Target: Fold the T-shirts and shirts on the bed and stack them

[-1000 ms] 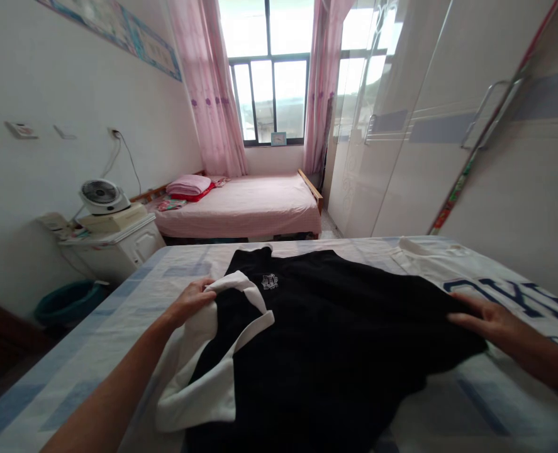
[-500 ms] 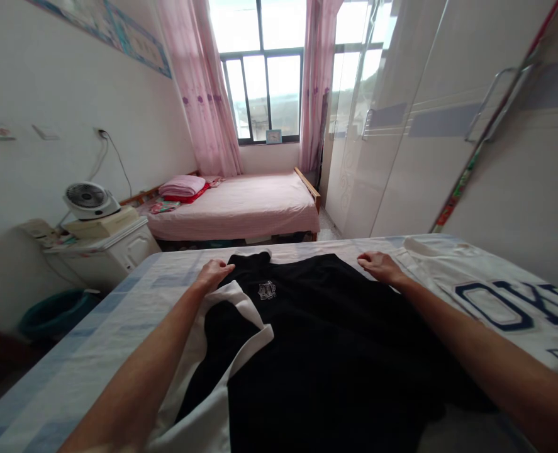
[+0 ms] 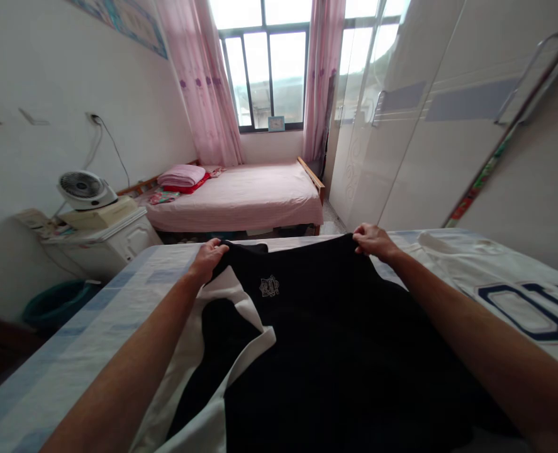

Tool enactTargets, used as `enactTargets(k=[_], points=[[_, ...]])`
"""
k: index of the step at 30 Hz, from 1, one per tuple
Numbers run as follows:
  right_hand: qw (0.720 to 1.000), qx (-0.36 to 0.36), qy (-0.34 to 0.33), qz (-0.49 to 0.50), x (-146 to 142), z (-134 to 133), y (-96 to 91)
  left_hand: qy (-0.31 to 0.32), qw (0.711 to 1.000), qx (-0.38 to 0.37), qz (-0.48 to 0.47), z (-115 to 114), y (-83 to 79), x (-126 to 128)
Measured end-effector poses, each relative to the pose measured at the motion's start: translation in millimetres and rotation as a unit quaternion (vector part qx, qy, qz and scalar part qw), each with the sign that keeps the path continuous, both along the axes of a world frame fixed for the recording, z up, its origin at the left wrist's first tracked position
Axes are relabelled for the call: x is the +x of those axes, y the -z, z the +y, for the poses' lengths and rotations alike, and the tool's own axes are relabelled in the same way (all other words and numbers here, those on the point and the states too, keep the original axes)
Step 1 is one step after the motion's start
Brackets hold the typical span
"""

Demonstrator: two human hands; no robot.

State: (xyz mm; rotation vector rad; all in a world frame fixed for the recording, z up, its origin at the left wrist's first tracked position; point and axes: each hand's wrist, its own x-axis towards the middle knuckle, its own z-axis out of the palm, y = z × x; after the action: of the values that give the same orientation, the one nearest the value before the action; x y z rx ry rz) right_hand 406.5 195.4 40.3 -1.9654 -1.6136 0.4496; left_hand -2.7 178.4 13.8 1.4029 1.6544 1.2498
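Observation:
A black shirt with white parts lies spread over the near bed, its small pale emblem facing up. At its far left corner, my left hand is closed on the black cloth. My right hand pinches the far right corner, and the edge between the two hands is pulled nearly straight and lifted a little. On the left side, a white-bordered piece is folded over the black body. Beyond my right forearm lies a white shirt with large dark blue letters, partly covered by that arm.
The near bed has a blue and white sheet. Beyond it stands a pink-covered bed with folded bedding. A fan sits on a white cabinet at left, above a teal bin. A tall wardrobe lines the right.
My right hand has closed on the shirt's far right corner, which it was just short of before. The far edge has risen and stretched between both hands. The camera view has tilted slightly.

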Motion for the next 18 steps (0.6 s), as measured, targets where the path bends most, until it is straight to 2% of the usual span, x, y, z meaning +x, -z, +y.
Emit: enactTargets(k=[2,6,9,12,13,15,18], points=[[0.997,0.004,0.021,0.069,0.7,9.4,-11.1,-0.032,0.998,0.041,-0.041,7.2,-12.1,0.4],[0.991,0.041,0.037,0.121,-8.3,31.8,-18.1,-0.063,0.99,0.119,0.039,21.1,-31.5,8.4],[0.991,0.074,0.02,0.113,-20.9,38.4,-12.0,-0.07,0.977,0.13,0.153,25.6,-33.1,16.6],[0.993,0.085,-0.01,0.087,-27.5,26.0,-3.1,-0.082,0.954,0.076,0.277,19.4,-24.3,25.1],[0.993,0.086,-0.02,0.076,-25.7,17.2,-0.3,-0.066,0.947,0.053,0.311,12.9,-20.7,28.2],[0.994,0.092,-0.041,0.036,-13.5,-6.7,5.3,0.005,0.929,0.03,0.368,-10.3,-15.0,35.2],[0.993,0.09,-0.061,-0.053,25.6,-53.4,15.1,0.158,0.895,0.072,0.411,-73.6,-13.6,47.7]])
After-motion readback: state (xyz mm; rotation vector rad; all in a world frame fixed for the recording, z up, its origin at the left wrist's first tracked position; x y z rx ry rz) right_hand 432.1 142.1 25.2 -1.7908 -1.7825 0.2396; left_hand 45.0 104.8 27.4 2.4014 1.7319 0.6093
